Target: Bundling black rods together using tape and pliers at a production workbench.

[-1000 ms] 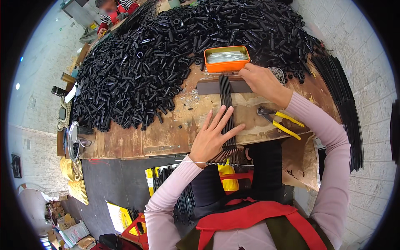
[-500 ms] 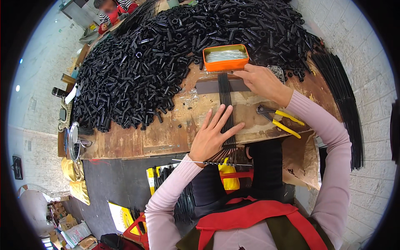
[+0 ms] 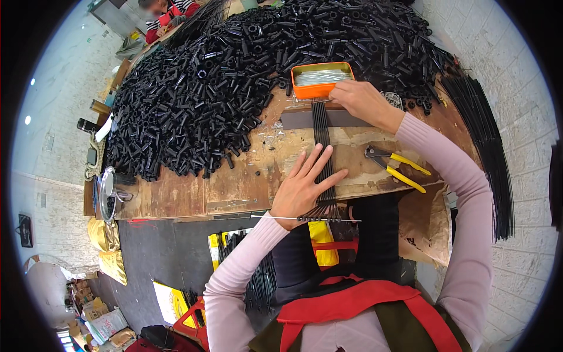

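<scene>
The heap of black tubes [image 3: 193, 105] lies to the left of the orange tin [image 3: 314, 91] and also behind it. In front of the tin, the left hand [image 3: 302, 190] rests flat, fingers spread and gripping nothing, partly over the black rods [image 3: 321, 126]. These rods lie side by side directly before the tin; their long axis runs straight out from its front, and their near ends fan toward a thin metal rod [image 3: 290, 218] set crosswise. The right hand [image 3: 366, 104] is at the tin's front right corner, so it is the nearer one to the rods' far ends, just to its left. Its fingers are bent together, but whether they pinch something I cannot tell. The pliers [image 3: 404, 179] lie untouched, in front of the tin and to the right.
</scene>
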### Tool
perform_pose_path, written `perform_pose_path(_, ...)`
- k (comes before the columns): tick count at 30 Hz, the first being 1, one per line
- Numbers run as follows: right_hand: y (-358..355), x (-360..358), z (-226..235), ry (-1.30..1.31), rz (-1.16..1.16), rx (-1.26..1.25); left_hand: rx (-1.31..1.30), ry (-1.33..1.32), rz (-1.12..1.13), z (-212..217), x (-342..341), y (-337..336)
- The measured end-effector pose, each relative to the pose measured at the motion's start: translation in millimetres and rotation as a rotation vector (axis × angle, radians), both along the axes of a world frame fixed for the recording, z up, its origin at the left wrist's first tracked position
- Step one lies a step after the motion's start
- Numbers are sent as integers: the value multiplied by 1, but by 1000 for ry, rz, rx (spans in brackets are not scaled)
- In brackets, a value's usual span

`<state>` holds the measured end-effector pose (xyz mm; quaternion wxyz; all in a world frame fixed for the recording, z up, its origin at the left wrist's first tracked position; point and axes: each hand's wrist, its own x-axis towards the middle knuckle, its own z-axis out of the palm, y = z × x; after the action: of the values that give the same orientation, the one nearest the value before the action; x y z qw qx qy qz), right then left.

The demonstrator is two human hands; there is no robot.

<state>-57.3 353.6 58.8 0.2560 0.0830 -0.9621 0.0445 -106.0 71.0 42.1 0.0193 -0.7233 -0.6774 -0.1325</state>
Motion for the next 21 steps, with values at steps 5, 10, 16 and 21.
perform_pose_path(5, -8, 3, -2, 77, 8, 2, -23, -69, 2, 8, 1, -2)
perform_pose_path(10, -2, 10, 0, -35, -133, -22, -30, -92, -14, 12, 0, -4)
perform_pose_path(16, -6, -20, 13, -32, 49, -274, -22, -83, -9, 10, -2, -3)
perform_pose_path(21, 29, -73, 23, -359, -333, 7, 4, -3, 0, -1, -2, -3)
